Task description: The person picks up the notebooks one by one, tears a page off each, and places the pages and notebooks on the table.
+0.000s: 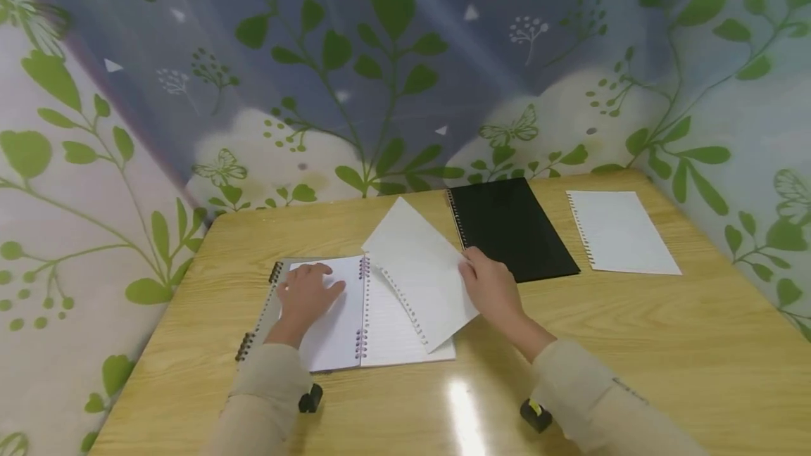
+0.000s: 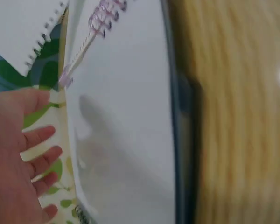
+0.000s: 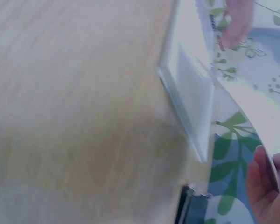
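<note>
Pinching loose perforated sheet (image 1: 421, 269) with right hand (image 1: 493, 283), holding it tilted over lined right page (image 1: 388, 340) of open spiral notebook (image 1: 362, 308); suspending left hand (image 1: 307, 298) with fingers (image 2: 45, 161) spread above left page (image 1: 338, 343).

Leaf-patterned backdrop (image 1: 355, 62) around wooden table (image 1: 633, 343)

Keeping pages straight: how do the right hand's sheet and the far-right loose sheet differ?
Head view: the held sheet is raised over the spiral notebook, pinched by the right hand; the far-right sheet lies flat. The held sheet's holed edge faces lower left; the far-right sheet's faces left. Both are white, punched along one edge.
</note>
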{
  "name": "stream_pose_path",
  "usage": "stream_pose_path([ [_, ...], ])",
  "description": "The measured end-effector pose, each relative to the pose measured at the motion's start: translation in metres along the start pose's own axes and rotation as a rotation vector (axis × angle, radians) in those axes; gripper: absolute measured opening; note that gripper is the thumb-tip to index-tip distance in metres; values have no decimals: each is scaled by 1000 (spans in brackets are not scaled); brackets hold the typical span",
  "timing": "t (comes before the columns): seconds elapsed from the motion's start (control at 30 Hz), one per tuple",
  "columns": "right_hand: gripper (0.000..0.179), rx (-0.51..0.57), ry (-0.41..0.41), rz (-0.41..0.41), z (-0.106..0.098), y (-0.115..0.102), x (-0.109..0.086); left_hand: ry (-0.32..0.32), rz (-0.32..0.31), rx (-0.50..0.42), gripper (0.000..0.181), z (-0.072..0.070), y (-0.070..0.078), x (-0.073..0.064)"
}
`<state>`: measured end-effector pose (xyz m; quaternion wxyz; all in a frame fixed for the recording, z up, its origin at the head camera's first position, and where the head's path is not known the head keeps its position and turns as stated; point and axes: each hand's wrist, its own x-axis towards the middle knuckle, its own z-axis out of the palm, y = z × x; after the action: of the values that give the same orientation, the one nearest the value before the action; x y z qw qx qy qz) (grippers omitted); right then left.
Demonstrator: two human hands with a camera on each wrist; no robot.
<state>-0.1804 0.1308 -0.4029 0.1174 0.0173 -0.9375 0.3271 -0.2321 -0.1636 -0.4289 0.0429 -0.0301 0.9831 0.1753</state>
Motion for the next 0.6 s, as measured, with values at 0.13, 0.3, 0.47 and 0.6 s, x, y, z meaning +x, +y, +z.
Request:
stream_pose_path([
  [0.13, 22, 79, -26, 87, -24, 6, 6, -2, -116, 10, 53, -15, -24, -15],
  [0.3, 33, 127, -29, 154, -78, 35, 11, -14, -250, -29, 57, -20, -46, -31],
  [0.47, 44, 148, -20, 206, -124, 75, 15, -54, -317, -58, 62, -17, -66, -38],
  [0.6, 50, 151, -60, 259, -149, 102, 16, -89, -339, -55, 67, -20, -74, -41],
])
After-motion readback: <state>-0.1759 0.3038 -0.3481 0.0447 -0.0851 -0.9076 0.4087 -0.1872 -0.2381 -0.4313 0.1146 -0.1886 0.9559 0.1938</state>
